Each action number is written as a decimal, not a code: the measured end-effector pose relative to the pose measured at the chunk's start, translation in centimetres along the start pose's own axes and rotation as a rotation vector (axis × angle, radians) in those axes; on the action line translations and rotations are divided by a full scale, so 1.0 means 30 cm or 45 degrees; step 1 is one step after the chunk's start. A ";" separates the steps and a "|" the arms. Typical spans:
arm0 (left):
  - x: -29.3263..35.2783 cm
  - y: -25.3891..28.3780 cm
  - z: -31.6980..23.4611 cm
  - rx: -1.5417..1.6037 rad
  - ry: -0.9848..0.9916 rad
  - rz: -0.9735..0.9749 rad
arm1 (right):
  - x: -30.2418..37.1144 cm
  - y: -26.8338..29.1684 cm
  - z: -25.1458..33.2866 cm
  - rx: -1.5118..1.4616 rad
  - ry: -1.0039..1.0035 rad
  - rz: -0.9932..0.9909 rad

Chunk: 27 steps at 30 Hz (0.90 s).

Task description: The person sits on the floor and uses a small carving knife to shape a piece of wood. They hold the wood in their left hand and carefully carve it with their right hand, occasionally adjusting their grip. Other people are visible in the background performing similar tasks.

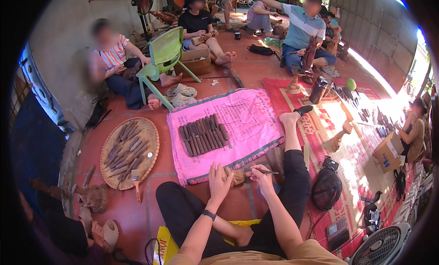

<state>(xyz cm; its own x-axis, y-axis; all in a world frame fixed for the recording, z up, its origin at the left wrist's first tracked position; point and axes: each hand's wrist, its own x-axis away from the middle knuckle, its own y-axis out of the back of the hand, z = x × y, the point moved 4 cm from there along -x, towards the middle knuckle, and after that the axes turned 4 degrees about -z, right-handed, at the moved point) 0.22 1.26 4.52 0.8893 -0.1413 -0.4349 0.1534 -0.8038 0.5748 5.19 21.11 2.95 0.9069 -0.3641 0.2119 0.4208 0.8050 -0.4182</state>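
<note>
My left hand (219,182) is closed around a pale brown carved piece of wood (235,177) in front of my crossed legs. In my right hand (262,179) is a thin dark carving tool (270,172), pinched near the wood's right end. Whether its tip touches the wood is too small to tell. Just beyond my hands lies a pink woven sack (256,114), spread flat, with rows of dark brown sticks (203,136) side by side on it. A round woven bamboo tray (156,143) on the left carries more dark, slim sticks (125,155).
A flat brush (136,185) rests at the tray's near edge. Green chair (165,50) and clogs (182,92) stand beyond the sack. On the right, a red patterned mat (292,98) holds a dark flask (318,89), black bag (327,187) and fan (382,244). Several people sit around.
</note>
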 end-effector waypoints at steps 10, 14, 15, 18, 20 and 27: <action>0.058 -0.068 0.136 0.085 0.121 0.028 | -0.064 0.047 -0.088 0.114 0.039 -0.013; 0.076 -0.058 0.143 0.147 0.112 -0.052 | -0.080 0.140 -0.142 0.127 -0.009 -0.037; 0.079 -0.048 0.123 0.210 0.119 -0.074 | -0.047 0.113 -0.113 0.127 0.007 -0.053; 0.100 0.002 0.114 0.271 0.222 -0.134 | -0.049 0.118 -0.126 -0.011 -0.007 0.132; 0.104 0.015 0.105 0.276 0.253 -0.128 | -0.073 0.157 -0.131 -0.199 0.032 0.183; 0.071 -0.017 0.128 0.474 0.360 -0.066 | -0.085 0.166 -0.071 -0.215 0.045 0.346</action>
<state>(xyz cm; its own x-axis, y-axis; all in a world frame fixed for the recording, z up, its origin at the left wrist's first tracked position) 0.38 -0.85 0.64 0.9750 0.0258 -0.2206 0.0815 -0.9655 0.2472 5.02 25.04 -1.55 0.9853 -0.1653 0.0427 0.1578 0.7867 -0.5968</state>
